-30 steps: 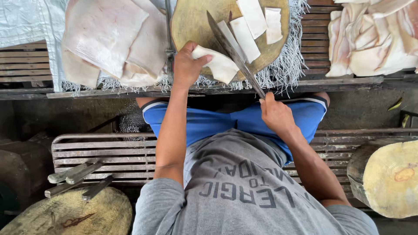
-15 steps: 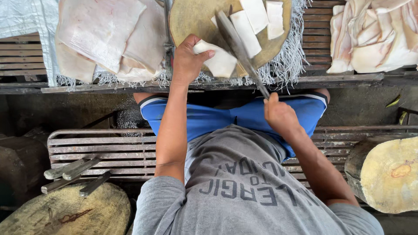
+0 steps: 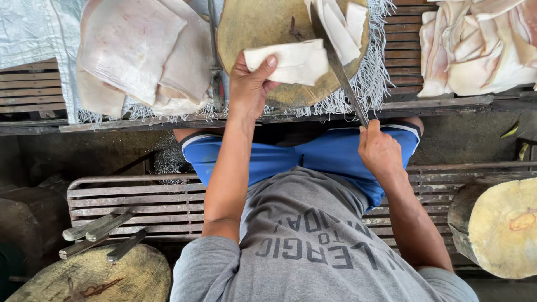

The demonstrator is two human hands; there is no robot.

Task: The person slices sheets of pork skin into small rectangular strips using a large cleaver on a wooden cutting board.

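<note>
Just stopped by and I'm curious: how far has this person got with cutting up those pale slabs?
Done: several cut strips lie on the round wooden chopping block. In hand: the left hand holds a pale slab piece on the block, while the right hand grips a long knife beside it. Left: a stack of uncut slabs at the left and another heap at the right, so apparently much remains.

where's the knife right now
In the head view, upper right of centre: the knife is in the right hand, blade over the round chopping block.
</note>
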